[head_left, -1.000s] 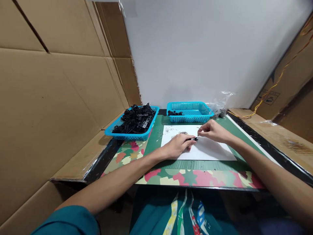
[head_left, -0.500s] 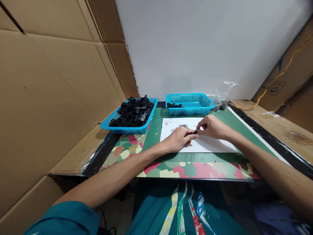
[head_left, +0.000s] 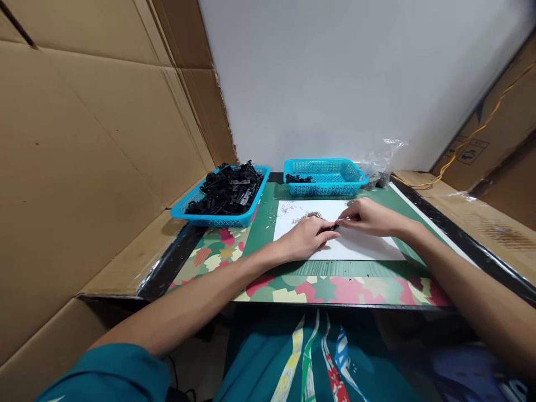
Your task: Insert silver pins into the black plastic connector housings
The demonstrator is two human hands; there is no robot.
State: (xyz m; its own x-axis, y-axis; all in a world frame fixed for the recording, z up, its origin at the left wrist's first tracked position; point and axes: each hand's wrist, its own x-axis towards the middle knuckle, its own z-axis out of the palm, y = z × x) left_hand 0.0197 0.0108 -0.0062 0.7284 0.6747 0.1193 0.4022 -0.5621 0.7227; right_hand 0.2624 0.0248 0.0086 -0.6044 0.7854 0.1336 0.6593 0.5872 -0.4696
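Note:
My left hand rests over the white sheet, its fingers closed on a small black plastic part. At the right end of that part, my right hand is pinched, with a thin metal piece just showing at its fingertips; its exact kind is too small to tell. Both hands nearly meet over the white sheet. A pile of tiny metal pieces lies on the sheet just beyond my left hand.
A blue basket heaped with black plastic parts stands at the left. Another blue basket at the back holds a few black parts. Clear plastic bags sit beside it. Cardboard walls flank the table.
My right hand has turned and dropped slightly against the black part; the thin metal piece, which pointed left above it, now shows less. My left hand stays put.

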